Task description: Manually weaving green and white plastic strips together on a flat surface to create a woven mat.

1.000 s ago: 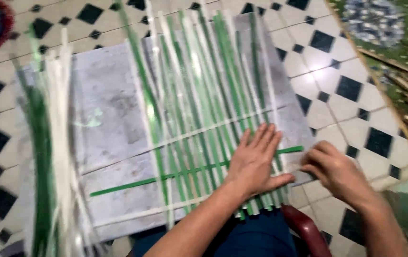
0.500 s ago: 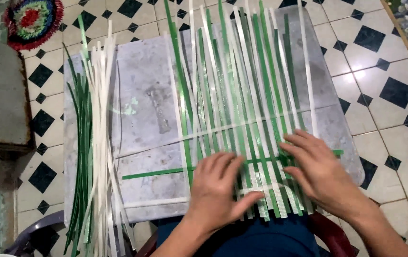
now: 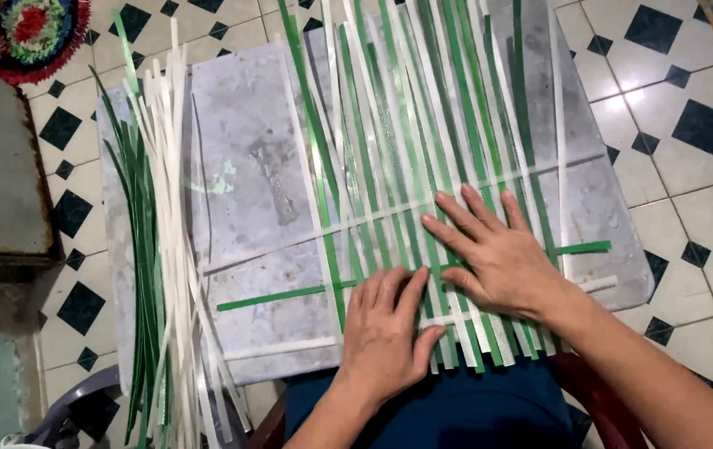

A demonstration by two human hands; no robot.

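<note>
Two loose bundles of spare strips (image 3: 157,249), green and white, heaped along the left edge of the grey board (image 3: 248,166), clear of the weaving. Left hand (image 3: 386,333) flat, fingers spread, holding nothing, pressing the woven strips (image 3: 406,150) at the board's near edge, likely to stop slipping. Right hand (image 3: 502,258) likewise open and flat, on the green cross strip (image 3: 290,295). Beyond the board's right edge, checkered tile floor (image 3: 689,108).

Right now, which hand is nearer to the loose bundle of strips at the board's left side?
Left. The left hand lies flat on the woven strips, closer to the bundle; the right hand lies farther right.
</note>
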